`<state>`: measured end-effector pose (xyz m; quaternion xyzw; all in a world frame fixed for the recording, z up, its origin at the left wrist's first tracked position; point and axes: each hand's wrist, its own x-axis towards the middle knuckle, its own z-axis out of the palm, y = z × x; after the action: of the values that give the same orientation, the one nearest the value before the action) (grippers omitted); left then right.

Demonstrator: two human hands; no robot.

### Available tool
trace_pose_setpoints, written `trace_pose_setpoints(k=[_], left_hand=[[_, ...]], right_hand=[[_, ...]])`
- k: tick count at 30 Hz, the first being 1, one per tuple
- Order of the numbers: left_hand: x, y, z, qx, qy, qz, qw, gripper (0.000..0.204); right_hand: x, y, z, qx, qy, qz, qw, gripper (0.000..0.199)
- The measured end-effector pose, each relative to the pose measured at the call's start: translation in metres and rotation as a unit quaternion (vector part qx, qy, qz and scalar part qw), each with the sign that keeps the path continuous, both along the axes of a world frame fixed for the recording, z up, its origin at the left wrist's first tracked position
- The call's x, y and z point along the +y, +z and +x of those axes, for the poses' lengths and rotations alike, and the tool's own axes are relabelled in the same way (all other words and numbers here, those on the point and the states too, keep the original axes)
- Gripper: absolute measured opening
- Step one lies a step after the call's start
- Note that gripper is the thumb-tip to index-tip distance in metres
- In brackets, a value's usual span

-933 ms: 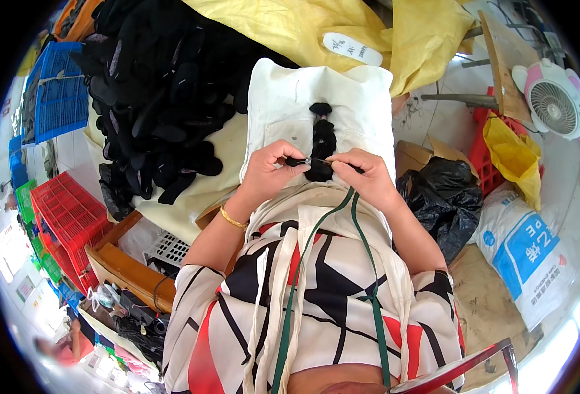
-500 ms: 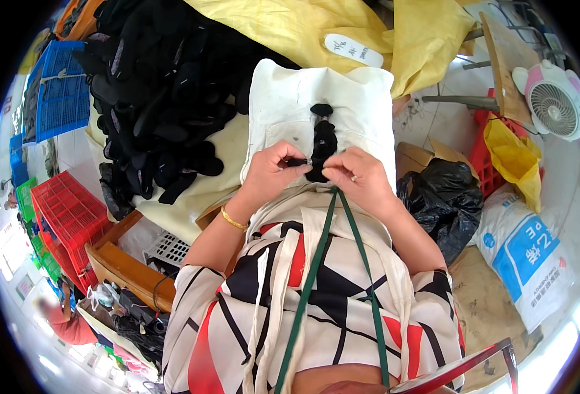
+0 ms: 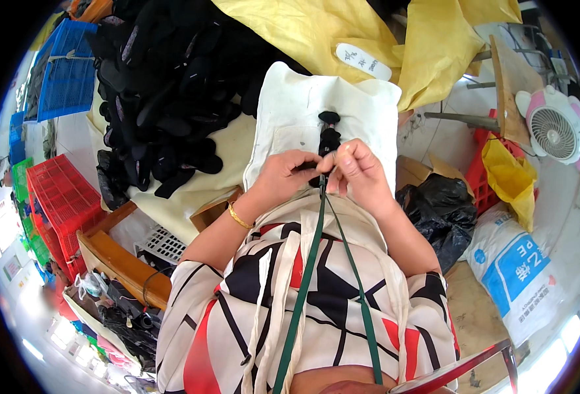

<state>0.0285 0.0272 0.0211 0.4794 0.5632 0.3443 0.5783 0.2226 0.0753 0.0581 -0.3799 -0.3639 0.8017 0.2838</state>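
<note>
Heaped up at the far left is a big pile of black pieces (image 3: 171,85), spilling over a cream sheet, with a blue crate (image 3: 66,72) beyond it and a red crate (image 3: 63,197) lower on the left. Yellow cloth (image 3: 342,33) is draped across the top, a small pink-and-white fan (image 3: 556,131) is seen at the right, and a black bag (image 3: 444,207) and a white printed sack (image 3: 516,272) are lying below it. Nothing is blocking the hands; only the far end of the work is covered by the fingers themselves.

A short stack of black pieces (image 3: 329,134) is resting on a white cloth (image 3: 362,118) just ahead of the body. The left hand (image 3: 283,177) and right hand (image 3: 359,174) are brought together at its near end, knuckles up, wrists bent inward. Fingers are pinched shut on the stack and on a green strap (image 3: 309,262), which is run down across the patterned smock in two lines.
</note>
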Motion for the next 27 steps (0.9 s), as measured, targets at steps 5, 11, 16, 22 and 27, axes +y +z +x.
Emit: trace_pose_setpoints(k=[5, 11, 16, 22, 27], left_hand=[[-0.002, -0.016, -0.022, 0.121, -0.052, 0.077, 0.988, 0.017], [-0.005, -0.026, -0.025, 0.041, -0.004, 0.046, 0.998, 0.017], [0.0, -0.026, -0.023, 0.068, 0.022, 0.076, 0.995, 0.015], [0.031, -0.049, -0.058, 0.158, 0.132, 0.107, 0.973, 0.014], [0.041, -0.025, -0.038, 0.006, 0.054, 0.086, 0.995, 0.011]], right_hand=[[0.023, 0.01, 0.031, 0.061, -0.15, 0.012, 0.987, 0.013], [0.042, 0.006, 0.042, 0.095, -0.213, 0.092, 0.968, 0.005], [0.026, -0.046, 0.017, -0.178, -0.022, 0.202, 0.963, 0.008], [0.038, -0.057, -0.002, -0.157, -0.036, 0.102, 0.982, 0.013], [0.043, -0.051, -0.017, -0.157, -0.012, 0.154, 0.975, 0.022]])
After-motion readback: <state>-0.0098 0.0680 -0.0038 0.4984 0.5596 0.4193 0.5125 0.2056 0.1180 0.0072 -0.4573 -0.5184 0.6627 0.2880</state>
